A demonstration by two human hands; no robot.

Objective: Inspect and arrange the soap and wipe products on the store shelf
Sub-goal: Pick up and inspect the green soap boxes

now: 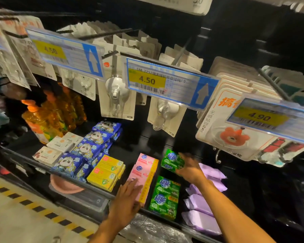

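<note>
My right hand grips a green soap pack and holds it just above the back of the green row. Two more green soap packs lie in a column at the shelf front. My left hand rests with straight fingers on the front pink soap pack, which is one of a column of pink packs. Yellow soap boxes sit to the left. Blue panda-print wipe packs run in a row beside them. Purple packs lie to the right, under my right forearm.
White soap boxes and orange refill pouches stand at the left. Carded hooks hang on pegs above, behind price tags. The shelf's front rail runs diagonally. A striped floor line shows below.
</note>
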